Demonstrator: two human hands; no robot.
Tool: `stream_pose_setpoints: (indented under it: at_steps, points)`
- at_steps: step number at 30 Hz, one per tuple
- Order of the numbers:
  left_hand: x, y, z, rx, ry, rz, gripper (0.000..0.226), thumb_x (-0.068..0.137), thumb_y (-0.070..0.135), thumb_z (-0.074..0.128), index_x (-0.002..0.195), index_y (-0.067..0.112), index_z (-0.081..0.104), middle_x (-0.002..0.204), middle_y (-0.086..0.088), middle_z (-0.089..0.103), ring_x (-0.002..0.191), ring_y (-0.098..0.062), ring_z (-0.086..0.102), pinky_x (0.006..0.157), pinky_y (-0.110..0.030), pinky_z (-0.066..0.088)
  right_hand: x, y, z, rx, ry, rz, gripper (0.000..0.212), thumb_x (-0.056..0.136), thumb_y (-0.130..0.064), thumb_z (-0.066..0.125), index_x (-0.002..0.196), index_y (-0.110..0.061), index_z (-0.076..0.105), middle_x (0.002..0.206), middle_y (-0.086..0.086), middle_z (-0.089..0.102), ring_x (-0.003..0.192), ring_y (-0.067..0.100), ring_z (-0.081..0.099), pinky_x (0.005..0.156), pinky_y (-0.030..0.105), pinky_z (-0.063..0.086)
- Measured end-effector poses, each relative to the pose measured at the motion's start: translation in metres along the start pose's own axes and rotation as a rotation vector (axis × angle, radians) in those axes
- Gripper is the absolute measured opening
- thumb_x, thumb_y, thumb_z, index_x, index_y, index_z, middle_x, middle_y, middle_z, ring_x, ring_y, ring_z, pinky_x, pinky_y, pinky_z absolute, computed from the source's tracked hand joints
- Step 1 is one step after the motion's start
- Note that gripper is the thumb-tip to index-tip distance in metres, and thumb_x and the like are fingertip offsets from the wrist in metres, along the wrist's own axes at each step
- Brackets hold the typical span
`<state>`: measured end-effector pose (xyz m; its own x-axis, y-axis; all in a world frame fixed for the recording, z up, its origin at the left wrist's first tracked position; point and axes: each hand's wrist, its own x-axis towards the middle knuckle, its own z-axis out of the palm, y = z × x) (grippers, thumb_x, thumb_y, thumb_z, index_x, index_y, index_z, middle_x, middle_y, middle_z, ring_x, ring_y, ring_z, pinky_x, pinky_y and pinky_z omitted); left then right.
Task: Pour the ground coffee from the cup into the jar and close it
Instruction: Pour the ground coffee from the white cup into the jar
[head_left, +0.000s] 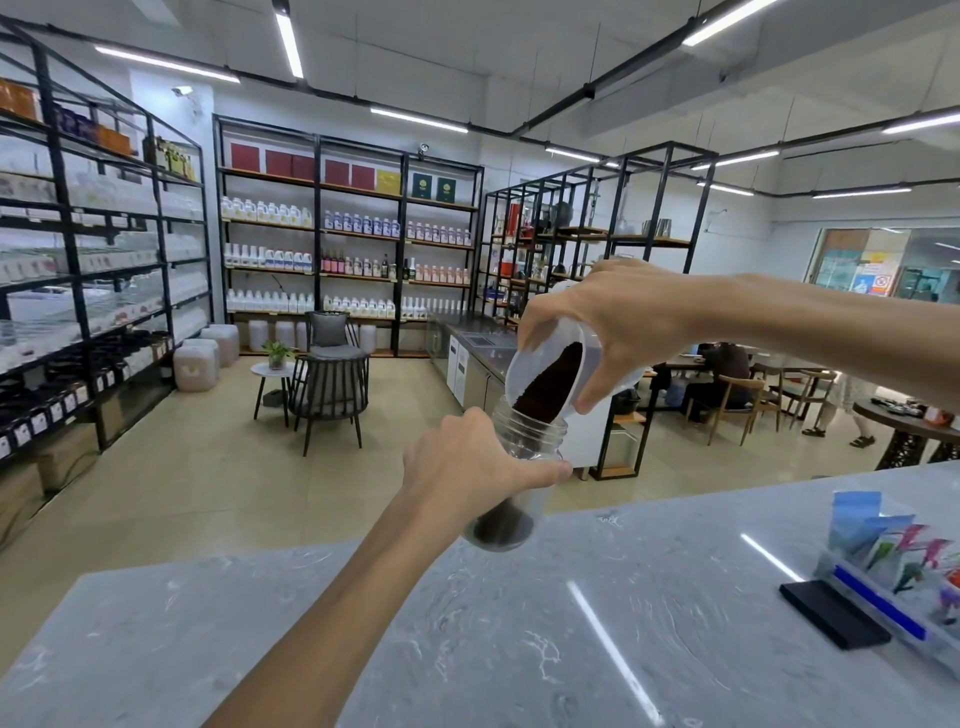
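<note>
The marble bench (519, 623) lies bare in front, with a black pad (834, 613) and a tray of packets (893, 566) near its right edge. Past the far edge, the left hand (467, 467) has its grip clamped on the jar (524, 452). Above it, the right hand (618, 322) grips the tilted cup (545, 364), spilling ground coffee (550, 379) into the jar's mouth.

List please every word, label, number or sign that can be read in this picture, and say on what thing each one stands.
None can be read.
Shelf bottles: labels too small.
Dark jars on the left rack: white labels blurred.
Green boxes: round emblem, no legible letters.
Poster by the window: red prohibition symbol, text blurred.
Packets in the tray: print blurred.
Cup and jar: no label visible.
</note>
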<state>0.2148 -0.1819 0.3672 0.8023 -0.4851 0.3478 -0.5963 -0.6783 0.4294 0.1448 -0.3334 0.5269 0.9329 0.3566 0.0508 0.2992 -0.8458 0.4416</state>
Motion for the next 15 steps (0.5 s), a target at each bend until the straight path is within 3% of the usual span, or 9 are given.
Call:
stream_pose_setpoints:
  at_steps: [15]
  points:
    - [0.0068,-0.0030,-0.0009,-0.022,0.035,0.010,0.080,0.049,0.096,0.057,0.077,0.020,0.056,0.068,0.007,0.062,0.063,-0.012,0.058,0.050,-0.030,0.035,0.0051,-0.0034,-0.0066,-0.052,-0.002,0.013,0.080,0.060,-0.069,0.081,0.125,-0.046,0.040,0.123,-0.022,0.064,0.101,0.008,0.062,0.094,0.049,0.049]
